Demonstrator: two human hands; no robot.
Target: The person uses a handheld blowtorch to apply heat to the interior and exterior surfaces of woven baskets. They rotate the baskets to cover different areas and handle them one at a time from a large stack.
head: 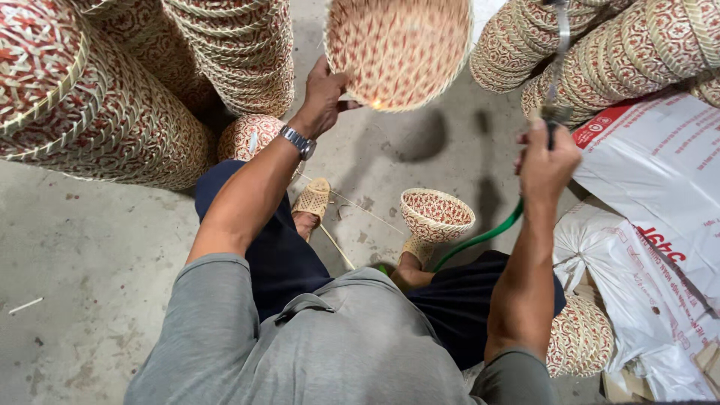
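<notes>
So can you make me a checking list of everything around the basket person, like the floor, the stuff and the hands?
Surface: bare grey concrete floor, stained, with a few thin strips lying on it.
Job's things: round woven basket held up with its opening toward the camera; a small flame at its lower rim.
Clutter: small woven basket by the feet; another small basket near the left knee.
Hands: left hand grips the held basket's rim; right hand grips a metal torch.
Cables: green hose running down from the right hand.
Surroundings: tall stacks of woven baskets left and right; white printed sacks on the right.
</notes>
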